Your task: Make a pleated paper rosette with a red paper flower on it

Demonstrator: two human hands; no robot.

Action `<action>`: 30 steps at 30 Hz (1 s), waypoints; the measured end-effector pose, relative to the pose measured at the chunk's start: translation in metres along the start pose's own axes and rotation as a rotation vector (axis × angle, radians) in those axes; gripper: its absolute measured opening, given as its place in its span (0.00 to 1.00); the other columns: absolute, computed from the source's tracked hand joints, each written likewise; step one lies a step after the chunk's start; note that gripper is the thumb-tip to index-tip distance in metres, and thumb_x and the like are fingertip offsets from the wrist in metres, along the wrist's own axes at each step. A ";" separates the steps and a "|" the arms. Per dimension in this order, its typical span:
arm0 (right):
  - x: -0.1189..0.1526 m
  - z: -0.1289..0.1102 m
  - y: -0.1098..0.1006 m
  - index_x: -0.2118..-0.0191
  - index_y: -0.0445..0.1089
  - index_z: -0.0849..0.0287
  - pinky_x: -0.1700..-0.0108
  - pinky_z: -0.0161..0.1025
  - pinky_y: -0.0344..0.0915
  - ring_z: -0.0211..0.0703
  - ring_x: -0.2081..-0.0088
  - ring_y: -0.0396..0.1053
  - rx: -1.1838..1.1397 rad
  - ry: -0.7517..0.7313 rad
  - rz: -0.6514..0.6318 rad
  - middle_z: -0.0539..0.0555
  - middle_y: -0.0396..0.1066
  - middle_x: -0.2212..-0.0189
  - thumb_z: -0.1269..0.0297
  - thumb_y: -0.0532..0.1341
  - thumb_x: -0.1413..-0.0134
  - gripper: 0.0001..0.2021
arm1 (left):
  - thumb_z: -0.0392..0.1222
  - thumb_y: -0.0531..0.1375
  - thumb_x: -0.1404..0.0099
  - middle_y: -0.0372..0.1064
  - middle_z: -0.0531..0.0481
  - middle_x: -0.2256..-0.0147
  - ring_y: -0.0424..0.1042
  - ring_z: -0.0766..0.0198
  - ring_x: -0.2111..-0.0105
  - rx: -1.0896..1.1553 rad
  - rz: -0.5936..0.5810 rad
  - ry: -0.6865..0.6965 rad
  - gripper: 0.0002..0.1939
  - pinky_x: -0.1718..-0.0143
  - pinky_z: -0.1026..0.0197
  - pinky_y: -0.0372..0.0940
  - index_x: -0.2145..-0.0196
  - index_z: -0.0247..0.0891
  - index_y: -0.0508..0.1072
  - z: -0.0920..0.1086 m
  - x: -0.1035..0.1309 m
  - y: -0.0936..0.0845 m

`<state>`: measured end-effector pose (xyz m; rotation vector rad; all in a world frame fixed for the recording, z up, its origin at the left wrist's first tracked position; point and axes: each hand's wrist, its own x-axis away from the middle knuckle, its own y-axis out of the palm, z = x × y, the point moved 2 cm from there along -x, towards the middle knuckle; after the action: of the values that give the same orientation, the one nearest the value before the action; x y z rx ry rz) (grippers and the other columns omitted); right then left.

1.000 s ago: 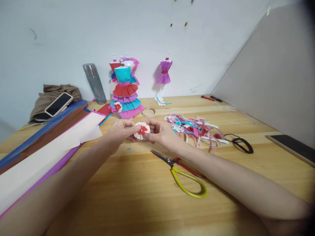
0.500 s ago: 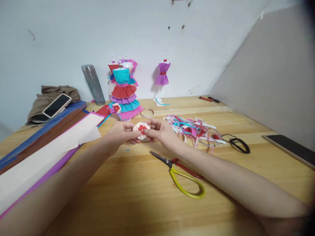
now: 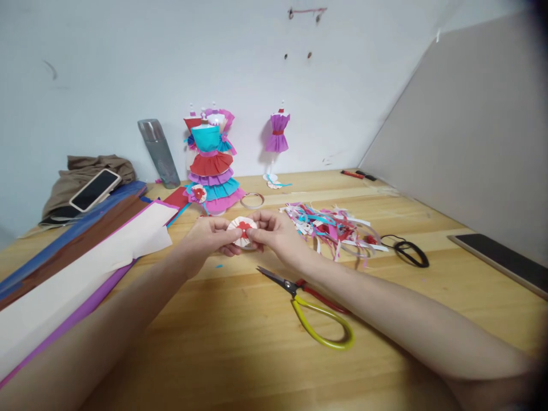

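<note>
A white pleated paper rosette (image 3: 236, 226) with a red flower and a small pearl-like bead at its centre is held up above the table. My left hand (image 3: 208, 237) pinches its left edge, thumb on the front. From the other side my right hand (image 3: 275, 234) grips it, the thumb pressed beside the bead. Fingers behind the rosette are partly hidden. Below my right hand lie scissors (image 3: 293, 287) with one yellow and one red handle, blades apart. Behind my hands stands a doll-size dress form (image 3: 211, 165) in tiered turquoise, red, purple and pink paper, a similar rosette on its skirt.
Paper scraps (image 3: 327, 225) are heaped right of my hands, with a black cord loop (image 3: 411, 252) and a dark phone-like slab (image 3: 505, 260) beyond. Coloured paper sheets (image 3: 85, 265), a phone (image 3: 95, 189) and a bottle (image 3: 158, 154) are at left. A purple dress form (image 3: 278, 134) stands by the wall.
The view has shifted slightly, so everything sits a little further left and mostly lower. Both hands keep the same hold on the rosette.
</note>
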<state>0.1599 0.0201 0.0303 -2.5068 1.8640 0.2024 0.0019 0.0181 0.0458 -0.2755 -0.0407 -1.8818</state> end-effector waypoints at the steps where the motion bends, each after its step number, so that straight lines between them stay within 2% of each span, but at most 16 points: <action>1: 0.000 0.000 0.000 0.71 0.67 0.60 0.79 0.31 0.56 0.32 0.83 0.59 0.001 0.003 -0.003 0.44 0.65 0.85 0.59 0.65 0.63 0.13 | 0.53 0.72 0.59 0.76 0.47 0.76 0.74 0.65 0.75 -0.009 0.012 -0.002 0.22 0.69 0.63 0.67 0.73 0.32 0.76 0.000 0.000 0.000; 7: -0.001 0.003 -0.002 0.71 0.67 0.60 0.78 0.31 0.56 0.32 0.82 0.60 0.029 -0.004 -0.047 0.46 0.66 0.84 0.57 0.67 0.59 0.13 | 0.49 0.71 0.56 0.76 0.47 0.76 0.75 0.64 0.74 -0.028 0.023 -0.001 0.18 0.69 0.63 0.68 0.73 0.32 0.76 0.000 0.001 0.002; 20: -0.001 0.004 -0.002 0.73 0.67 0.60 0.79 0.31 0.56 0.31 0.82 0.60 0.034 0.021 -0.050 0.46 0.67 0.83 0.59 0.69 0.61 0.13 | 0.43 0.68 0.53 0.77 0.46 0.77 0.75 0.65 0.76 -0.069 0.042 0.015 0.11 0.70 0.65 0.68 0.74 0.32 0.78 -0.001 0.000 0.003; 30: 0.000 0.000 0.002 0.75 0.67 0.61 0.79 0.32 0.56 0.31 0.83 0.60 0.046 -0.010 -0.002 0.46 0.67 0.83 0.59 0.68 0.64 0.12 | 0.44 0.70 0.54 0.76 0.46 0.79 0.75 0.64 0.77 0.008 0.057 -0.007 0.12 0.72 0.64 0.68 0.75 0.32 0.77 0.001 0.005 0.006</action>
<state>0.1586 0.0193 0.0300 -2.4730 1.8406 0.1697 0.0068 0.0119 0.0471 -0.2745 -0.0447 -1.8234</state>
